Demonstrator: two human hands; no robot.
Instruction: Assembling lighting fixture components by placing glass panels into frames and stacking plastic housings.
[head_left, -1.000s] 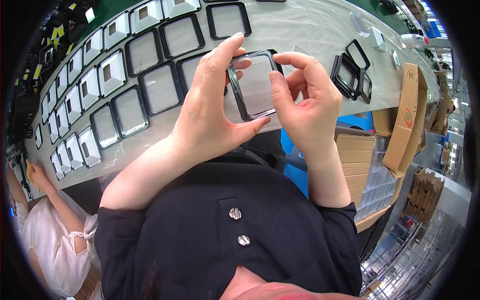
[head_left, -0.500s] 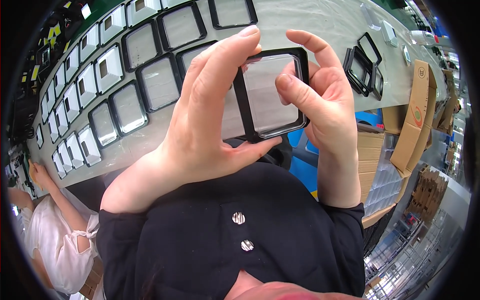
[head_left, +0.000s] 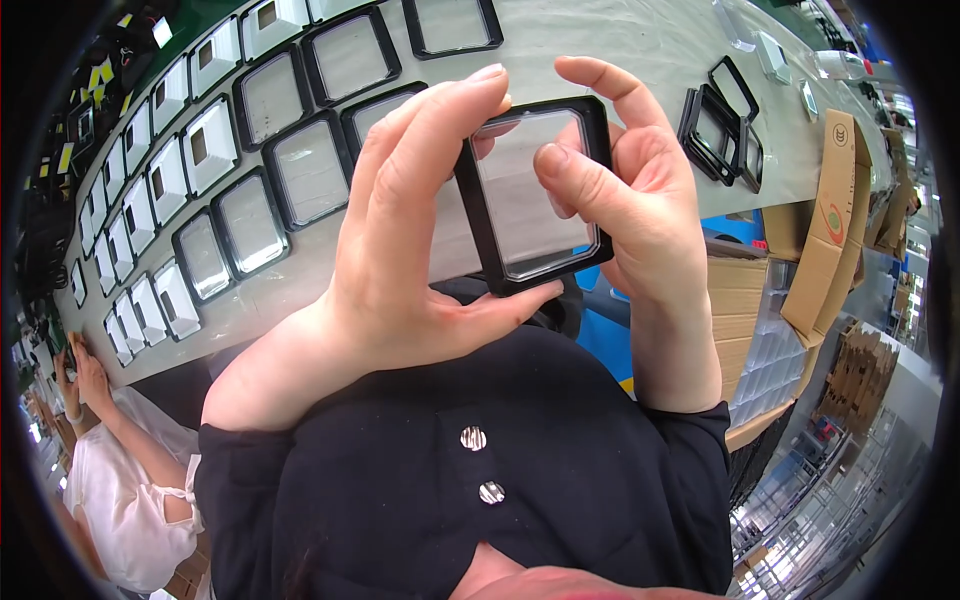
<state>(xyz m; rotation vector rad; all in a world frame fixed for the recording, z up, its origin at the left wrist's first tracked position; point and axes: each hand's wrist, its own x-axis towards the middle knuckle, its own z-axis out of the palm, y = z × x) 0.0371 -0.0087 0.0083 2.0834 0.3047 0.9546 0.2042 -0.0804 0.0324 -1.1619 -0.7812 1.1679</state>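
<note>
As the table (head_left: 620, 30) stretches beyond, the left hand (head_left: 395, 220) and right hand (head_left: 655, 205) grasp one black-framed clear panel (head_left: 522, 210)

It is aloft by the table's near edge, left grip spanning it from upper left to bottom, right grip pinching its right side.

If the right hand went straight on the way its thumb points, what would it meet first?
Probably the black-framed clear panel in the left hand. The thumb of the right hand overlaps the pane, though depth is unclear: they may be touching.
</note>
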